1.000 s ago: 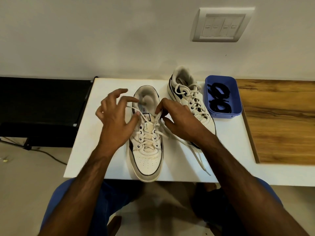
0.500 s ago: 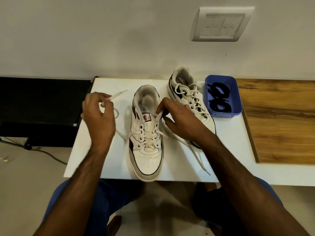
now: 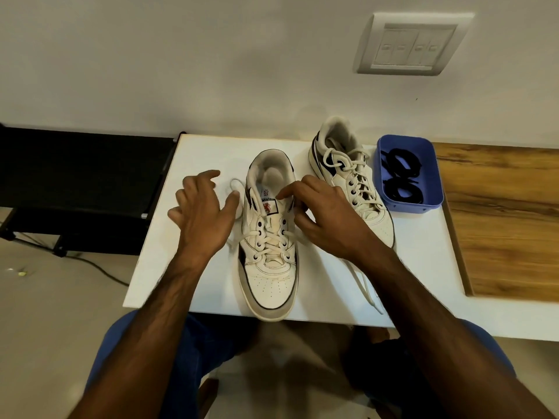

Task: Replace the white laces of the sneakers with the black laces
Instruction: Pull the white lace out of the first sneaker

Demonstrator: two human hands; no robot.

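Sneaker (image 3: pixel 269 237) nearest the tabletop (image 3: pixel 193 152) edge is flanked by both hands. Since a moment ago the left hand (image 3: pixel 205 216) has dropped the white lace (image 3: pixel 234 189) and is spread open beside it; the right hand (image 3: pixel 320 216) is still curled at the upper eyelets, pinching lace. Black laces (image 3: pixel 399 179) are coiled in the blue tray (image 3: pixel 408 207).

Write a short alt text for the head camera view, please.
A person's left hand and right hand work at a half-unlaced white sneaker on a white table. A second laced sneaker and a blue tray of black laces stand to the right.
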